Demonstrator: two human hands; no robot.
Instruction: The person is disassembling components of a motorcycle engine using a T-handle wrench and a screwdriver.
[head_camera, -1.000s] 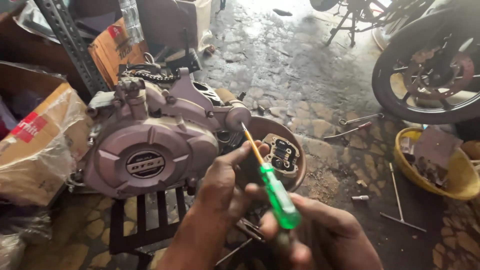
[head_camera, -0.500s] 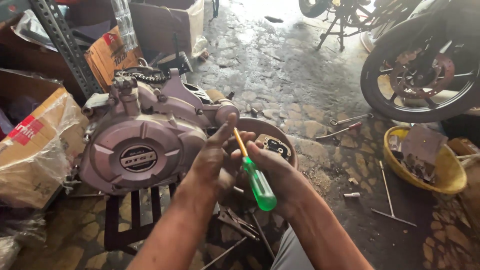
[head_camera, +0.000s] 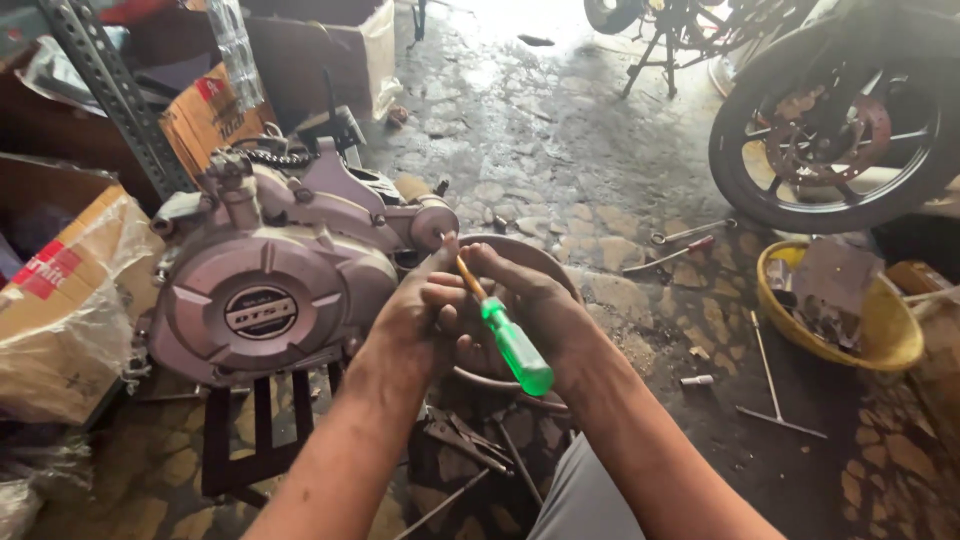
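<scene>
Both of my hands meet around a screwdriver (head_camera: 516, 350) with a green handle and an orange shaft. My left hand (head_camera: 412, 322) pinches the shaft near its tip. My right hand (head_camera: 530, 300) wraps the shaft just above the handle, which sticks out below toward me. The tip points up at the right end of a grey motorcycle engine (head_camera: 270, 275), which sits on a dark metal stand (head_camera: 250, 430). Behind my hands lies a round metal pan (head_camera: 520, 250), mostly hidden by them.
A motorcycle rear wheel (head_camera: 840, 130) stands at the upper right. A yellow basin (head_camera: 885, 330) of parts sits at the right. A wrench (head_camera: 690, 234) and a T-handle tool (head_camera: 772, 385) lie on the wet stone floor. Cardboard boxes (head_camera: 60, 290) crowd the left; loose tools (head_camera: 470, 440) lie below my hands.
My hands have drawn together on the screwdriver and moved up closer to the engine's right end. The handle now points down toward me.
</scene>
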